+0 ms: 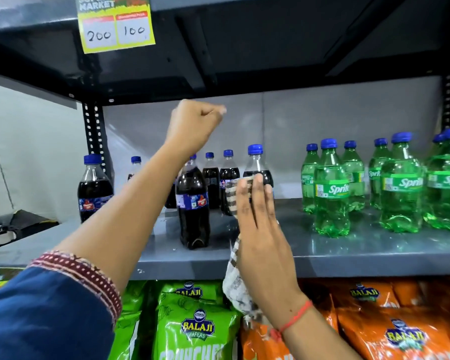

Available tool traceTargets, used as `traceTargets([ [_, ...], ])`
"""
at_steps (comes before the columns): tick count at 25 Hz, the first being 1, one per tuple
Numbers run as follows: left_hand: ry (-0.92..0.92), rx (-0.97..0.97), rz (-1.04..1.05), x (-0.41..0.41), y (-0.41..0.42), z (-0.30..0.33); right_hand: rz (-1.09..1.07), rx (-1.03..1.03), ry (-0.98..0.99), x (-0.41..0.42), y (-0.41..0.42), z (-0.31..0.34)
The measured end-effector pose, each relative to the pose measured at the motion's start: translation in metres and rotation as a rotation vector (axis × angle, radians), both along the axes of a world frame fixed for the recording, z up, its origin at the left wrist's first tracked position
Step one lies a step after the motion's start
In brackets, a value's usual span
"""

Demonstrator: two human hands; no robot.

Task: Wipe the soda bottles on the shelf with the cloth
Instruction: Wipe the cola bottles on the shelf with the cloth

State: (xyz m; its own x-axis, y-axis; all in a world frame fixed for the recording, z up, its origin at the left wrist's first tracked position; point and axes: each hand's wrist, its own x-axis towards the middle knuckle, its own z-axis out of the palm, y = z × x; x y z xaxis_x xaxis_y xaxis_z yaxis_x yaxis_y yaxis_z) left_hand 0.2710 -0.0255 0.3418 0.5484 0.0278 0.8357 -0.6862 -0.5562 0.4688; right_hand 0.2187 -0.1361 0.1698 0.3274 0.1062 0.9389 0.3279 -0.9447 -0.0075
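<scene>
Several dark cola bottles with blue caps stand on the grey shelf (348, 258), one (192, 201) nearer the front. My right hand (260, 229) presses a striped white cloth (234, 281) flat against a cola bottle (256, 165); the cloth hangs down past the shelf edge. My left hand (192, 126) is raised in a fist above the front cola bottle, fingers closed, with nothing visible in it. Green Sprite bottles (331, 193) stand in a group at the right.
The shelf above (244, 61) hangs low over the bottles, with a yellow price tag (116, 24) at its edge. Green (195, 331) and orange (400, 331) wafer bags fill the shelf below. A slotted upright post (94, 131) stands at the left.
</scene>
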Motion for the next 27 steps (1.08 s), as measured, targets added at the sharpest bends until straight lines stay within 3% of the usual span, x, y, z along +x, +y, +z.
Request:
traceTargets([
  [3, 0.069, 0.009, -0.249, -0.005, -0.042, 0.001, -0.035, -0.021, 0.053, -0.001, -0.016, 0.007],
  [7, 0.532, -0.132, -0.487, 0.020, -0.062, -0.013, -0.069, -0.066, 0.053, 0.007, -0.027, 0.012],
  [10, 0.715, -0.087, -0.646, 0.033, -0.059, -0.020, -0.044, -0.035, 0.018, 0.013, -0.027, 0.014],
  [21, 0.775, -0.131, -0.736, 0.036, -0.060, -0.019, 0.047, -0.230, 0.092, 0.029, -0.031, 0.031],
  [27, 0.797, -0.110, -0.709, 0.038, -0.059, -0.018, 0.124, -0.214, 0.140, 0.031, -0.037, 0.033],
])
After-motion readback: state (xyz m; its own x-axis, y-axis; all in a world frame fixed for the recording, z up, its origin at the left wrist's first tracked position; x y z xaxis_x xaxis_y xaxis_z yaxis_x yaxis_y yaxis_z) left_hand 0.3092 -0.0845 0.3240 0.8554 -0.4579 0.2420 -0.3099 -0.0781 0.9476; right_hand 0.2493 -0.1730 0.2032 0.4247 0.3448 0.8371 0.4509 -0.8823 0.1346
